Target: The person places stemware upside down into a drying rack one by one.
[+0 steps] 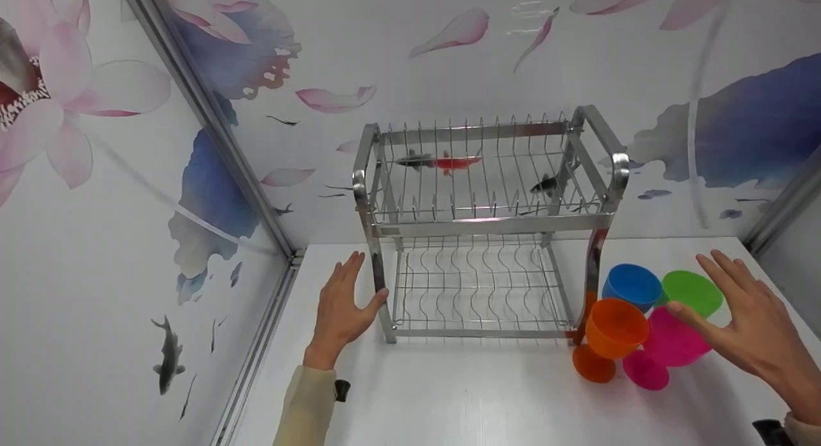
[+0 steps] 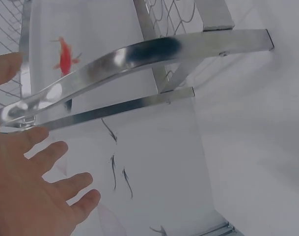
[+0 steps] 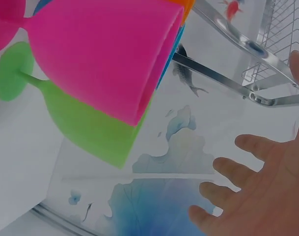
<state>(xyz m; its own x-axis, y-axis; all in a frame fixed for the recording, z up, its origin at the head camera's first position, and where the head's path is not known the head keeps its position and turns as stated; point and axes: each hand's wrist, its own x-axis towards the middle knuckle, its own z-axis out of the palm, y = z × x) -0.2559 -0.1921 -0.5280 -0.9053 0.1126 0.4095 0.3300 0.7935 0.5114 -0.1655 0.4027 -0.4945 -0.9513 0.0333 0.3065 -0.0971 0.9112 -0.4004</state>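
A two-tier metal dish rack (image 1: 490,226) stands on the white table, with wire shelves above and below. My left hand (image 1: 340,311) is beside its left post, fingers extended and thumb apart; nothing is held. The thumb overlaps the post in the head view, and contact cannot be told. At the rack's right front corner stand plastic goblets: blue (image 1: 632,284), green (image 1: 691,292), orange (image 1: 616,327) and pink (image 1: 677,340). My right hand (image 1: 760,324) is spread at their right side, its thumb overlapping the pink one in the head view. The right palm shows bare in the right wrist view (image 3: 267,182).
White panels printed with lotus flowers and fish enclose the table (image 1: 462,394) at the back (image 1: 500,80) and left (image 1: 109,253). A metal edge strip (image 1: 256,350) runs along the table's left side. The rack's upper shelf has upright wire dividers.
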